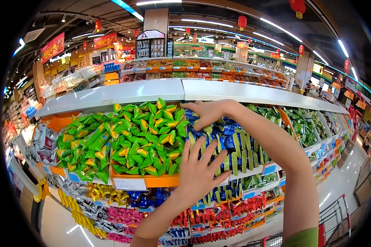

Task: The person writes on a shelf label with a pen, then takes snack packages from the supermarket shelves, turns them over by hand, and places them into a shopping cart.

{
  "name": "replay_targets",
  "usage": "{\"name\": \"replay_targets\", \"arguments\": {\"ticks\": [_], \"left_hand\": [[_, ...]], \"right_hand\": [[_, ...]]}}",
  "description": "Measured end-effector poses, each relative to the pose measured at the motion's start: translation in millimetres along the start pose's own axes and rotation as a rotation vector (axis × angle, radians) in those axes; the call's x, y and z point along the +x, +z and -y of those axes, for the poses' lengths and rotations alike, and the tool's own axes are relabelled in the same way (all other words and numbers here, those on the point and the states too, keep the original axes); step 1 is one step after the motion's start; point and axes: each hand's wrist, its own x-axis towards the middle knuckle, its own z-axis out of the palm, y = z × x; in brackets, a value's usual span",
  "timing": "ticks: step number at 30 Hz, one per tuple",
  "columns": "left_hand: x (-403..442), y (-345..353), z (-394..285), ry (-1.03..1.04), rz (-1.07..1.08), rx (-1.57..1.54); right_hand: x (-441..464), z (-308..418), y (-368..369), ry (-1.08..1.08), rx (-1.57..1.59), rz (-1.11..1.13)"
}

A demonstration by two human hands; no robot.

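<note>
Blue-and-green snack packets (237, 142) fill a bin in the middle of the top shelf. My left hand (200, 171) lies over the front of this bin with its fingers spread against the packets. Farther back, my right hand (212, 113) reaches across to the bin's back left corner, its fingers bent down among the packets; the fingertips are partly hidden. To the left, green and yellow triangular packets (148, 138) are heaped in an orange bin (160, 181) with a white label (130, 184) on its front.
A white ledge (144, 91) runs behind the bins. More green packets (303, 127) stand in bins to the right, silver packets (45, 142) at the far left. Lower shelves hold red packets (212, 216). A shopping cart (334, 222) is at the lower right.
</note>
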Motion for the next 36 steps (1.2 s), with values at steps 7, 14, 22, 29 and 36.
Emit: {"name": "replay_targets", "arguments": {"ticks": [7, 14, 22, 29, 36], "left_hand": [[-0.7, 4.6, -3.2, -0.029, -0.034, 0.048], [-0.8, 6.5, -2.0, 0.0, -0.066, 0.025], [1.0, 2.4, -6.7, -0.043, -0.061, 0.019], [0.5, 4.4, -6.3, -0.044, -0.094, 0.005], [0.9, 3.6, -12.2, -0.038, -0.058, 0.055]], "right_hand": [[12.0, -12.0, 3.9, 0.07, -0.007, -0.013], [3.3, -18.7, 3.8, 0.029, 0.024, 0.03], [3.7, -11.7, 7.3, -0.035, -0.007, -0.02], [-5.9, -27.6, 10.7, -0.201, 0.139, -0.166], [10.1, -24.2, 19.3, -0.162, -0.066, -0.229]]}}
